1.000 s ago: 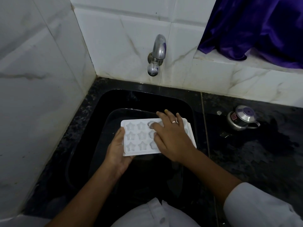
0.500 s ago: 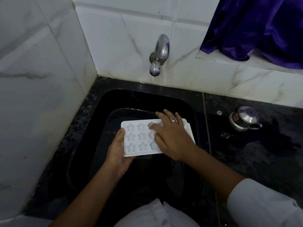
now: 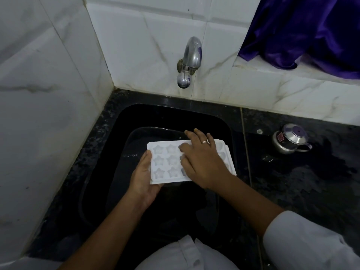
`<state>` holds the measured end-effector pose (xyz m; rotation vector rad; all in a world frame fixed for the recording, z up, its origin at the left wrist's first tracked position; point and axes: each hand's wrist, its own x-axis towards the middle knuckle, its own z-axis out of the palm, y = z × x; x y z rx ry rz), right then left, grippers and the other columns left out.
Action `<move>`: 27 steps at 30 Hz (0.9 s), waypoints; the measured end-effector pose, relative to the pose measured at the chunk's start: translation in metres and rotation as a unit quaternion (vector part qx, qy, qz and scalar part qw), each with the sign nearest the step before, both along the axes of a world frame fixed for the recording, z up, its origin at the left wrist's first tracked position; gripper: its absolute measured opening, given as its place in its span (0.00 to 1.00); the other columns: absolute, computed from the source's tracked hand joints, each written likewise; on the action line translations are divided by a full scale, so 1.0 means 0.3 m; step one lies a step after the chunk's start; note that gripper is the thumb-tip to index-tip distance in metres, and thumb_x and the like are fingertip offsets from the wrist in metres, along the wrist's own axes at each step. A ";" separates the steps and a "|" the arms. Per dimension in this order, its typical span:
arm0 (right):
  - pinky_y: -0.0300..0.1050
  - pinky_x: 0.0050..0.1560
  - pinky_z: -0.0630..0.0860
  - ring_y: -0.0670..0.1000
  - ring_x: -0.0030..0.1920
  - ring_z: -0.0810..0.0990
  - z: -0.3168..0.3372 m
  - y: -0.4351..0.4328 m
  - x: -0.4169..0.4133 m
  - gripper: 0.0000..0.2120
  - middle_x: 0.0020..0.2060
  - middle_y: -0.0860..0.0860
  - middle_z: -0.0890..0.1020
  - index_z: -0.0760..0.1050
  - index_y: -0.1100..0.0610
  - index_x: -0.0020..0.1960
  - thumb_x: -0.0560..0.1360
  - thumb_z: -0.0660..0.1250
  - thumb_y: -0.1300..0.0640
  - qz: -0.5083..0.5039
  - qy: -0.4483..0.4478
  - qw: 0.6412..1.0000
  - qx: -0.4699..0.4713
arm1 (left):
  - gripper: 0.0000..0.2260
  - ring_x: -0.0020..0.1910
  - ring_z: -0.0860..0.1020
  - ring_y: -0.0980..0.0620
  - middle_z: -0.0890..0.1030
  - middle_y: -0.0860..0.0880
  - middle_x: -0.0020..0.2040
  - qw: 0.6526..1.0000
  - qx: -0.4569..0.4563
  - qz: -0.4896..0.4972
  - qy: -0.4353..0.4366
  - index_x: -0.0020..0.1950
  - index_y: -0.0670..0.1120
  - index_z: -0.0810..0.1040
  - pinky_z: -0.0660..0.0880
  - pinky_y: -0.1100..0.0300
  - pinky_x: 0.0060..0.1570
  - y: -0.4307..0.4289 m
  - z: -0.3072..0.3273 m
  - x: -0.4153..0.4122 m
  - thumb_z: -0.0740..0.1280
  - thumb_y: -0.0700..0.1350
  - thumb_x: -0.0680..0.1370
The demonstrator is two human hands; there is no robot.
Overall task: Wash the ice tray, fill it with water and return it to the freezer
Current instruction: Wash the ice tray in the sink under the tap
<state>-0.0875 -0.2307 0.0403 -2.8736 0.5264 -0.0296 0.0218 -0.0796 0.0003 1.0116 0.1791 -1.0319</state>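
Held over black stone sink (image 3: pixel 109 152): white plastic ice tray with star-shaped moulds (image 3: pixel 165 162), left end clasped by left hand (image 3: pixel 143 177); right hand (image 3: pixel 202 162) flat, fingers spread across moulds.

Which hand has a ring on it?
The right hand, the one spread flat over the star holes of the ice tray. A silver ring sits on one of its fingers. The left hand, gripping the tray's edge, shows none.

— What am I counting here?
— One ice tray (image 3: pixel 165 162), two hands on it, one tap (image 3: pixel 188 61), one steel pot (image 3: pixel 290 141).
— Star moulds?
— Six are showing clearly; the rest are probably hiding under a hand.
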 end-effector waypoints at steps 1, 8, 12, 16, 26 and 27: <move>0.67 0.79 0.49 0.62 0.80 0.57 -0.007 0.001 -0.013 0.26 0.78 0.59 0.66 0.76 0.51 0.68 0.80 0.48 0.45 0.013 0.003 1.000 -0.006 | 0.26 0.66 0.81 0.36 0.82 0.37 0.67 1.000 0.001 0.006 -0.001 0.75 0.40 0.74 0.82 0.41 0.58 0.004 -0.004 0.007 0.57 0.57 0.86; 0.67 0.80 0.49 0.61 0.80 0.57 0.007 -0.004 -0.006 0.27 0.78 0.58 0.67 0.79 0.52 0.63 0.78 0.47 0.45 -0.013 -0.002 1.000 0.014 | 0.25 0.64 0.83 0.36 0.82 0.36 0.67 1.000 -0.005 -0.003 0.008 0.73 0.38 0.76 0.85 0.46 0.50 -0.010 0.008 -0.022 0.58 0.56 0.87; 0.68 0.79 0.48 0.63 0.80 0.56 -0.003 -0.032 -0.045 0.25 0.78 0.58 0.65 0.76 0.48 0.69 0.80 0.49 0.45 0.008 -0.004 1.000 0.000 | 0.25 0.63 0.83 0.36 0.83 0.36 0.66 1.000 -0.001 0.008 0.010 0.73 0.40 0.76 0.85 0.45 0.51 -0.002 0.010 -0.004 0.58 0.57 0.86; 0.66 0.80 0.49 0.62 0.80 0.58 0.007 -0.013 -0.011 0.24 0.77 0.58 0.67 0.79 0.51 0.63 0.79 0.50 0.46 -0.028 -0.010 0.999 0.020 | 0.25 0.63 0.83 0.37 0.83 0.37 0.66 1.000 0.001 -0.002 0.017 0.73 0.39 0.76 0.85 0.47 0.49 -0.015 0.012 -0.021 0.57 0.56 0.87; 0.67 0.80 0.48 0.61 0.80 0.58 -0.009 0.011 -0.004 0.24 0.77 0.58 0.67 0.77 0.52 0.65 0.80 0.50 0.46 -0.013 -0.002 1.000 -0.001 | 0.25 0.64 0.83 0.37 0.83 0.37 0.66 1.000 0.008 0.009 0.019 0.74 0.40 0.76 0.84 0.44 0.53 -0.008 0.012 -0.014 0.58 0.57 0.87; 0.67 0.80 0.48 0.61 0.80 0.57 -0.013 0.010 -0.013 0.24 0.77 0.58 0.67 0.77 0.52 0.67 0.80 0.50 0.46 -0.003 -0.002 1.000 -0.007 | 0.24 0.64 0.83 0.37 0.83 0.37 0.66 1.000 0.010 0.012 0.019 0.73 0.40 0.76 0.83 0.43 0.54 -0.006 0.013 -0.011 0.58 0.57 0.87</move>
